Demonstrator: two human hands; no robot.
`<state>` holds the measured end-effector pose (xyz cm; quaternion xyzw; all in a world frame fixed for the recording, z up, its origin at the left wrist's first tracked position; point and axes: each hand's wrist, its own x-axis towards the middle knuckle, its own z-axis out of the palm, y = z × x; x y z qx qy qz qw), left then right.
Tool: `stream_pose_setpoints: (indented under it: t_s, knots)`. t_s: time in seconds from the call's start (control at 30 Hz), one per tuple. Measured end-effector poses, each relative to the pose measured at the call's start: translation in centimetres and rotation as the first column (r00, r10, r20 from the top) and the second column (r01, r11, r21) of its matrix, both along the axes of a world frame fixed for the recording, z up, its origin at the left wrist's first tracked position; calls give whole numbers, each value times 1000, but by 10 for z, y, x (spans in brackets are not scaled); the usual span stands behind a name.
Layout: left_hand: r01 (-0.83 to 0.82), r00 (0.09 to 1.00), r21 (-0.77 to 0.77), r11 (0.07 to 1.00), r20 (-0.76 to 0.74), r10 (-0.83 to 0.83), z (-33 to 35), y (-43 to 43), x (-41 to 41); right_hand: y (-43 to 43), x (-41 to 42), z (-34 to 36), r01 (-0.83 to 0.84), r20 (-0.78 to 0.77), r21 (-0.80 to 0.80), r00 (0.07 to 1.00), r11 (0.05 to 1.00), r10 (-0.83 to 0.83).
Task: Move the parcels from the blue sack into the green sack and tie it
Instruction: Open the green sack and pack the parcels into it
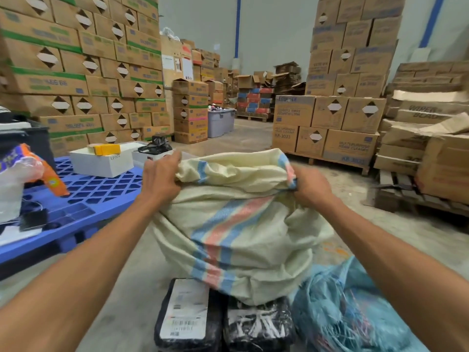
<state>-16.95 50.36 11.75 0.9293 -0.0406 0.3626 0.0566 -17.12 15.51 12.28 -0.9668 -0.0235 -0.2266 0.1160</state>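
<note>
The pale green sack (236,224), striped blue and pink, stands bulging on the floor, its mouth gathered. Two black labelled parcels (187,316) lie at its base, beside the crumpled blue sack (355,308).

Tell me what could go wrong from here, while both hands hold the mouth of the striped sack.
1. Both the left hand and the right hand grip the rim of the striped sack, so no hand is free; the mouth may collapse when one lets go to fetch a parcel.
2. Two black parcels lie on the floor at the sack's base; they might be forgotten before tying, or stepped on.
</note>
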Motion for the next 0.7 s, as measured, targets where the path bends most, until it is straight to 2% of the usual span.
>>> stream_pose_setpoints:
  t_s: [0.07,0.13,0.2,0.23,0.27,0.33,0.4,0.53,0.57,0.63,0.7]
  knots:
    - [-36,999,146,989,-13,38,-5,18,4,8,4,5,-28,48,-172,998,985,37]
    - [-90,996,248,965,-1,93,-9,54,5,8,11,14,-24,69,-378,996,925,54]
    - [-124,992,291,949,63,110,-14,92,7,3,17,23,-21,102,-483,992,875,80]
    - [-124,992,256,959,58,112,-18,105,8,3,21,27,-27,112,-493,989,869,94]
    - [-120,993,190,975,39,114,-23,112,10,9,26,28,-45,98,-480,990,876,104]
    - [-98,994,-136,986,-62,90,-35,113,20,28,41,25,-86,6,-382,995,920,96]
    - [-122,987,-417,901,-142,68,-50,115,30,50,58,19,-108,-91,-214,992,971,91]
    - [-216,953,-570,793,-301,44,-66,101,41,74,88,10,-43,-114,4,993,999,43]
    - [-240,944,-623,745,-328,29,-68,97,50,79,98,9,-7,-97,41,995,999,11]
    - [-300,930,-749,591,-368,6,-76,87,69,88,118,5,60,-42,75,997,995,-57]
    - [-323,925,-851,414,-377,-54,-85,77,92,97,139,-3,131,43,2,990,991,-131]
